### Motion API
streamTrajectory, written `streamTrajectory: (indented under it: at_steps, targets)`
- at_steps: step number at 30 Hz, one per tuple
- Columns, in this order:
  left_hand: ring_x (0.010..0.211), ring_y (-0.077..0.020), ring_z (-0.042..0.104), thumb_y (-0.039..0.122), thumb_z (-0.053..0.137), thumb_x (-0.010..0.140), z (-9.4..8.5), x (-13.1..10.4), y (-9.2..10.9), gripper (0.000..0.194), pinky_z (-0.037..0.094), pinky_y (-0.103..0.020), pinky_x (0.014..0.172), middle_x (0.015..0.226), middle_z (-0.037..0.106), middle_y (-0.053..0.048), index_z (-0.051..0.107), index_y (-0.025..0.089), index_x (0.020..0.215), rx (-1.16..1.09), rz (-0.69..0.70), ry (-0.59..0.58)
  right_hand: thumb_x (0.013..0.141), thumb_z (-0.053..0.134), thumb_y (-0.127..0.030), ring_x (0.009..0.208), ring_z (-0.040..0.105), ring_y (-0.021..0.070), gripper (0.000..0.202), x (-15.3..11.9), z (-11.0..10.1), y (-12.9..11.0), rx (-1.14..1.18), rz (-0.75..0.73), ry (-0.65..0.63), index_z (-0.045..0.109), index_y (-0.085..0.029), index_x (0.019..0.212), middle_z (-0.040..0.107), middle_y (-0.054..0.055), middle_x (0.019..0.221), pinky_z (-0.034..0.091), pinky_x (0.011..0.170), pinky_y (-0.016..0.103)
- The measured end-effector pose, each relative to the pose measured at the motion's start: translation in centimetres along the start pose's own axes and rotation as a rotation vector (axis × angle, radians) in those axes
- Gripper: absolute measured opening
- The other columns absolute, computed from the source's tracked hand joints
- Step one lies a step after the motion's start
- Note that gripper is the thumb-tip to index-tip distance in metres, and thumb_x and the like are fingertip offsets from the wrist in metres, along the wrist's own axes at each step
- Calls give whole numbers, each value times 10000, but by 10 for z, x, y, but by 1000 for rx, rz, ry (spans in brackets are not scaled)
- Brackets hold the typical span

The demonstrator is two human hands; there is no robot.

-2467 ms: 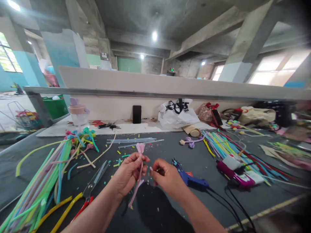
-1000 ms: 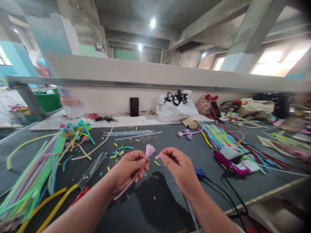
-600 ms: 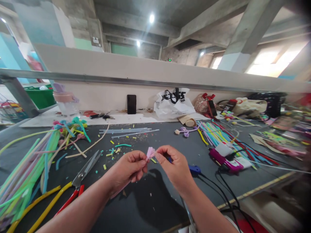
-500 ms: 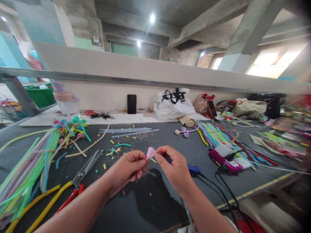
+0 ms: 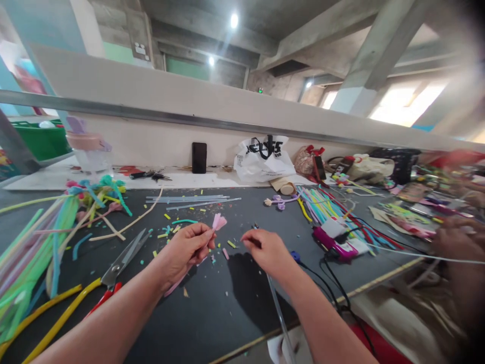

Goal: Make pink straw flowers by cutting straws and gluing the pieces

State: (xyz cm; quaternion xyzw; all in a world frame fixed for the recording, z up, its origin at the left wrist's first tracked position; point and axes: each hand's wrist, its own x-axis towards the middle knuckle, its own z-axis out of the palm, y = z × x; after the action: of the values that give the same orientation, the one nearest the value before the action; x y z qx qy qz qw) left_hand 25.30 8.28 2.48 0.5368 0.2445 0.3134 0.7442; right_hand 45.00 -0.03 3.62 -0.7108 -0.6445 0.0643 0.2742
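My left hand (image 5: 189,247) is closed, pinching a pink stem with a fanned, petal-like end (image 5: 219,222). The stem's thin tail shows below the palm. My right hand (image 5: 267,250) is a little to the right, thumb and forefinger together and apart from the pink piece. It appears wrapped round a blue glue gun (image 5: 295,256), mostly hidden by the hand. The corded end shows on the right, and a clear glue stick (image 5: 279,313) sticks out toward me. Small yellow, teal and pink offcuts (image 5: 226,254) are scattered near both hands.
Scissors (image 5: 121,260) and a bundle of coloured stems (image 5: 60,227) lie at left. Clear sticks (image 5: 189,200), a phone (image 5: 199,157) and a white bag (image 5: 263,159) are behind. At right are more stems (image 5: 322,202), a magenta device (image 5: 333,242), cords and another person's hand (image 5: 454,237).
My hands have moved apart. The left has drawn away leftward with the pink stem, and the right has let go of its fanned end. Another person's hand has come into view at right.
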Motion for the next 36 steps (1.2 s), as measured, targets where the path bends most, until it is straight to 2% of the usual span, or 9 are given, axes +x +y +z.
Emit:
streamTrajectory:
  at_steps: [3,6,9,12,19,23,29,33,36]
  targets:
    - [386,-3,308,344,583,770,-1,-1,0,229,153,-138,343,589,508,26,530,131,705,-2,-11,-3,807,422,-218,769,586,158,217,-5,-20,20,-65,67,62,606,-187,918,660,41,851,402,708,264]
    - [389,-4,315,341,594,761,-1,-1,-1,229,156,-138,342,603,516,21,525,132,696,-13,-16,2,691,457,-114,909,561,196,308,-16,-31,41,-133,111,40,582,-167,968,640,74,957,383,798,311]
    - [389,-4,315,337,600,757,-1,0,-1,222,158,-134,341,613,526,19,530,135,697,-24,-21,-1,574,483,-69,1026,513,240,563,-30,-29,52,-238,117,-66,531,-210,1117,586,75,1141,354,842,365]
    - [386,-2,316,331,616,740,0,0,-1,215,162,-130,338,619,536,17,538,136,693,-37,-24,6,572,476,-58,1076,481,256,688,-36,-21,55,-388,99,-129,434,-209,1242,531,93,1227,349,834,366]
    - [411,-5,353,315,636,730,-4,1,0,206,192,-117,345,630,533,19,544,134,700,-51,-19,38,604,481,-34,899,557,214,453,-21,-10,50,-439,112,-13,531,-197,1023,596,77,1012,362,731,303]
    - [436,-8,375,300,631,743,-3,0,2,189,208,-117,355,652,543,13,552,130,718,-113,-14,33,668,479,-101,966,535,244,448,-12,-10,40,-448,154,178,438,-171,1109,547,109,1074,373,765,331]
    - [549,-36,523,252,641,742,15,-12,-2,150,249,-126,386,1028,619,-84,542,143,776,-265,-131,-176,680,514,-167,924,554,255,467,-2,-1,17,-302,-7,550,380,-161,1128,554,129,1025,409,786,361]
    - [552,-86,585,290,661,715,33,-19,-17,185,253,-148,368,901,629,-71,554,140,734,-252,-198,-368,668,508,-148,920,559,259,469,3,9,4,-305,-56,529,390,-154,1122,568,136,1022,398,789,374]
    - [495,-63,548,276,659,718,38,-20,-26,170,273,-146,376,765,627,-51,569,131,725,-221,-203,-423,653,495,-116,951,552,247,486,3,16,-5,-342,-85,462,405,-157,1129,571,128,1046,386,793,356]
